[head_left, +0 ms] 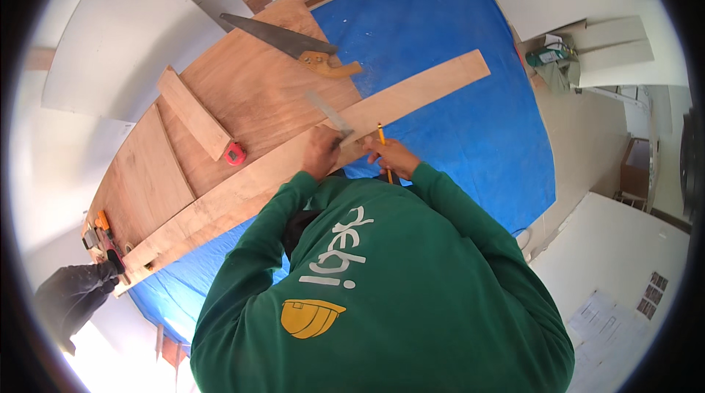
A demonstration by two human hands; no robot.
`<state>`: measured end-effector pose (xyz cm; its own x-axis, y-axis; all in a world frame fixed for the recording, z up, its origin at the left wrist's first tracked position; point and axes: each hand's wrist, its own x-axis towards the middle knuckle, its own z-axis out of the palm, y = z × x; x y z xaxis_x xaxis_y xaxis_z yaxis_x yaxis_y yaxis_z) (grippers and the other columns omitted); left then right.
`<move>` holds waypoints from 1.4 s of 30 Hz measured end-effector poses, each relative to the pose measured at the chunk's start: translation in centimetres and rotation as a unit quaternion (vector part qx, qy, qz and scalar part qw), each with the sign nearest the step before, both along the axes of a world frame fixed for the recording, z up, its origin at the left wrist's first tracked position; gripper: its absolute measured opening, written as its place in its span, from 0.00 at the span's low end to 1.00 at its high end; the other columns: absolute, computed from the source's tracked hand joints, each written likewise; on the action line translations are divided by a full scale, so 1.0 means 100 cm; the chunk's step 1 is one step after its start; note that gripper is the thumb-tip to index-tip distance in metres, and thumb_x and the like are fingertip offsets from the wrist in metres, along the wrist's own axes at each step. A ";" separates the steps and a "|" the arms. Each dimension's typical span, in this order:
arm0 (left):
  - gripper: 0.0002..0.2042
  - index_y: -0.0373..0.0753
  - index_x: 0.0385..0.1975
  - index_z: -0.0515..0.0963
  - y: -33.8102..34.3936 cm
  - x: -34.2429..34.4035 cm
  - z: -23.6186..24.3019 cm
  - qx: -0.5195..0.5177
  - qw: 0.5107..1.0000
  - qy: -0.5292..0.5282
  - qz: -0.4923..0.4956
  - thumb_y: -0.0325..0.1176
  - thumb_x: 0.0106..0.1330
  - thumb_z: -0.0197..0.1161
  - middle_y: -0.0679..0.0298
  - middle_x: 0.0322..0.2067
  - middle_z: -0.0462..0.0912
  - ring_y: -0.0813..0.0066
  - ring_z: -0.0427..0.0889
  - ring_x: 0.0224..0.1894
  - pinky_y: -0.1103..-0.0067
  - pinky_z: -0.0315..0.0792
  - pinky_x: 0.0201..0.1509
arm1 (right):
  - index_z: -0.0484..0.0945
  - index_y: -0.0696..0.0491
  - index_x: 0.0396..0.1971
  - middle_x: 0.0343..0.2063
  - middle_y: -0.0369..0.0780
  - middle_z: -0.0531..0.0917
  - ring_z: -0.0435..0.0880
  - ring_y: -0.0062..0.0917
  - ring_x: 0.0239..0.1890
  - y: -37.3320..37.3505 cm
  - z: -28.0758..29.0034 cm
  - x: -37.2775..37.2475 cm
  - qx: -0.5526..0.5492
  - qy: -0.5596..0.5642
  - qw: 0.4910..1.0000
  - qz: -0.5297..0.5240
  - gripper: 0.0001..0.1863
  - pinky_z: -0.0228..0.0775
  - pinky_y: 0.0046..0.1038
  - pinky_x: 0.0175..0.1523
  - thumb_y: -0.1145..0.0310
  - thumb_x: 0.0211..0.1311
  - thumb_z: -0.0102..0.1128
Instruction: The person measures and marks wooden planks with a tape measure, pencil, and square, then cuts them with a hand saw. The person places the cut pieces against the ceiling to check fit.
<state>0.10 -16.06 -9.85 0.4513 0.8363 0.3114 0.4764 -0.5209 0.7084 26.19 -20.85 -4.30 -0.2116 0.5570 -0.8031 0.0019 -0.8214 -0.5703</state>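
My left hand point(320, 149) grips the dark handle of a metal square point(327, 109), which lies across a long pale board point(433, 85). My right hand point(393, 158) holds an upright yellow pencil point(382, 134) beside that board's near edge. The long board runs diagonally over a plywood sheet point(205, 77) and a blue tarp point(499, 143). A hand saw point(316, 59) lies on the plywood beyond my hands. A red tape measure point(235, 153) sits left of my left hand, at the end of a shorter plank point(192, 110).
Orange-handled tools point(104, 226) and other small items sit at the plywood's left end, near a dark fabric shape point(70, 294). White panels point(110, 41) line the upper left. A green tool point(543, 54) lies at the upper right, and a white sheet point(609, 261) at the lower right.
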 end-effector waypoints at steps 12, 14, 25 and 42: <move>0.15 0.41 0.52 0.82 -0.045 0.052 0.052 -0.001 0.995 -0.005 -0.099 0.29 0.67 0.76 0.55 0.47 0.83 0.48 0.83 0.50 0.58 0.80 0.53 | 0.84 0.53 0.45 0.28 0.32 0.79 0.66 0.13 0.19 -0.054 0.012 0.034 0.030 0.102 0.988 -0.110 0.20 0.67 0.25 0.30 0.48 0.84 0.62; 0.15 0.40 0.51 0.84 -0.027 0.059 0.084 0.023 0.996 -0.059 -0.068 0.30 0.66 0.77 0.55 0.44 0.85 0.48 0.84 0.48 0.58 0.81 0.52 | 0.84 0.53 0.44 0.25 0.31 0.76 0.62 0.13 0.17 -0.050 0.035 0.050 0.065 0.114 0.981 -0.145 0.22 0.65 0.26 0.29 0.46 0.85 0.60; 0.14 0.47 0.54 0.89 0.069 0.049 -0.055 -0.079 0.966 0.081 0.232 0.42 0.73 0.72 0.56 0.47 0.90 0.52 0.86 0.54 0.55 0.76 0.57 | 0.83 0.55 0.41 0.22 0.29 0.70 0.60 0.14 0.17 -0.056 0.046 0.113 0.077 -0.021 0.964 -0.253 0.28 0.64 0.27 0.31 0.42 0.87 0.55; 0.18 0.52 0.57 0.90 0.060 0.049 -0.043 -0.056 0.981 0.108 0.151 0.51 0.74 0.70 0.63 0.53 0.84 0.55 0.79 0.59 0.55 0.69 0.63 | 0.88 0.56 0.35 0.20 0.30 0.69 0.70 0.18 0.24 -0.096 0.046 0.117 0.109 -0.265 0.952 -0.105 0.31 0.65 0.31 0.33 0.44 0.87 0.52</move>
<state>5.04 -10.09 -14.18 0.2224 0.9656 0.1349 0.7429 -0.2574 0.6179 37.93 -30.42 0.33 0.3257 0.7077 -0.6270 0.1854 -0.6981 -0.6916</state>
